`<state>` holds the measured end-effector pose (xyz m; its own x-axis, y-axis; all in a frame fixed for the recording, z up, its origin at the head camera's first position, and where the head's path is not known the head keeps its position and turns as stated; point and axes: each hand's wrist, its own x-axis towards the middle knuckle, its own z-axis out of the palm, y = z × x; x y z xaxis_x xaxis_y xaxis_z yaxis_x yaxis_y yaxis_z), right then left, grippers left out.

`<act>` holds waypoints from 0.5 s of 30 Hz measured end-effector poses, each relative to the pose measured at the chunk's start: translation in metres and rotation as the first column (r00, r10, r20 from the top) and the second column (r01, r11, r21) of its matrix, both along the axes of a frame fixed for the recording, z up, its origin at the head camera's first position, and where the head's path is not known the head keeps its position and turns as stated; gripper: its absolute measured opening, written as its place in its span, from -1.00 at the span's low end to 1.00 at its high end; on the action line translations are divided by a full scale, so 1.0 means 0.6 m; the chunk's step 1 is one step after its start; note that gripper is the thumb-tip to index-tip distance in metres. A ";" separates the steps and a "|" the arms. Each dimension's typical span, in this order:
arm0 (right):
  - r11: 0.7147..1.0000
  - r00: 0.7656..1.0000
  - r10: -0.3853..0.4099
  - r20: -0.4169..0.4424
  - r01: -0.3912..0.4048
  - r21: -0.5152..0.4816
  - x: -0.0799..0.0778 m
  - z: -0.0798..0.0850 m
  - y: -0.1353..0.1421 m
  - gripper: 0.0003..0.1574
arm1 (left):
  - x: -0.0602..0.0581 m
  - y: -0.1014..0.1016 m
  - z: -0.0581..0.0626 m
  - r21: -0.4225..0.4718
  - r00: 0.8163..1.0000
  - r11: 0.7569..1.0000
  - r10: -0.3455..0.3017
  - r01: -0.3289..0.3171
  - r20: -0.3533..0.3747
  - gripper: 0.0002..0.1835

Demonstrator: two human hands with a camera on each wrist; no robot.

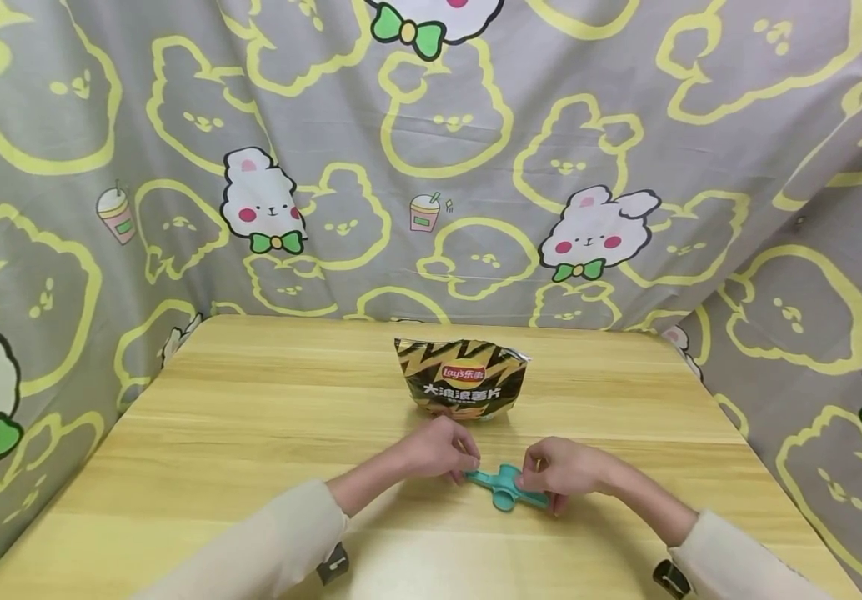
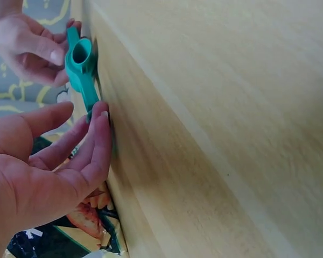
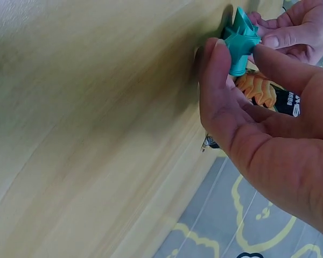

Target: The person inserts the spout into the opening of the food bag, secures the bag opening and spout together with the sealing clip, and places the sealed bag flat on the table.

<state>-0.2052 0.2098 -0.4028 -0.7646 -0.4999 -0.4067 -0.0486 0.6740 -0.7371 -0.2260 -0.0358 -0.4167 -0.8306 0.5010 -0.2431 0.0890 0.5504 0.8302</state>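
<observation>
A teal bag clip with a round spout in its middle (image 1: pixel 507 483) lies between both hands, low over the wooden table. My left hand (image 1: pixel 437 447) has its fingertips on the clip's left end; the left wrist view shows that slim end at the fingertips, with the thumb standing apart. On the other side my right hand (image 1: pixel 568 467) pinches the clip's right part between thumb and fingers, seen closer in the right wrist view, where the teal clip (image 3: pixel 240 49) shows its spout. Just beyond the left hand stands a black and gold Lay's chip bag (image 1: pixel 464 379), upright, its top edge wide and flat.
The wooden table (image 1: pixel 251 433) reaches back to a grey curtain (image 1: pixel 356 125) with yellow outlines and white rabbit faces, which also hangs along both sides. Small black devices sit at the left wrist (image 1: pixel 333 564) and right wrist (image 1: pixel 671 577).
</observation>
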 end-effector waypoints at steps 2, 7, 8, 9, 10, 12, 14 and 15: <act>1.000 1.000 0.017 -0.006 -0.017 -0.005 0.000 0.000 0.001 -0.76 | 0.000 0.000 0.001 0.007 1.000 1.000 0.000 0.000 0.009 -0.97; 0.999 0.999 0.045 -0.003 -0.045 -0.027 -0.002 0.002 0.000 -0.85 | -0.002 -0.002 0.003 0.017 1.000 1.000 -0.009 0.009 0.014 -0.96; 0.998 0.999 0.046 -0.003 -0.047 -0.032 -0.002 0.003 0.000 -0.86 | -0.002 -0.003 0.003 0.020 1.000 1.000 -0.010 0.010 0.015 -0.96; 0.998 0.999 0.047 -0.001 -0.047 -0.040 -0.003 0.004 -0.001 -0.88 | -0.003 -0.003 0.004 0.026 1.000 1.000 -0.013 0.012 0.016 -0.96; 0.998 0.999 0.046 0.001 -0.046 -0.045 -0.004 0.005 -0.001 -0.90 | -0.004 -0.004 0.004 0.028 1.000 1.000 -0.014 0.014 0.016 -0.96; 0.997 0.999 0.042 0.005 -0.041 -0.058 -0.006 0.006 -0.001 -0.93 | -0.005 -0.006 0.006 0.036 1.000 0.999 -0.016 0.015 0.017 -0.95; 0.997 0.999 0.035 0.007 -0.034 -0.068 -0.008 0.008 -0.002 -0.93 | -0.006 -0.008 0.007 0.039 1.000 0.999 -0.014 0.014 0.015 -0.95; 0.997 0.999 0.033 0.006 -0.033 -0.073 -0.009 0.009 -0.002 -0.93 | -0.007 -0.008 0.008 0.039 1.000 0.999 -0.013 0.013 0.012 -0.94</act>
<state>-0.2109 0.2086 -0.3975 -0.7445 -0.5534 -0.3735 -0.0646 0.6165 -0.7847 -0.2304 -0.0409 -0.4119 -0.8208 0.5212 -0.2336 0.0854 0.5163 0.8521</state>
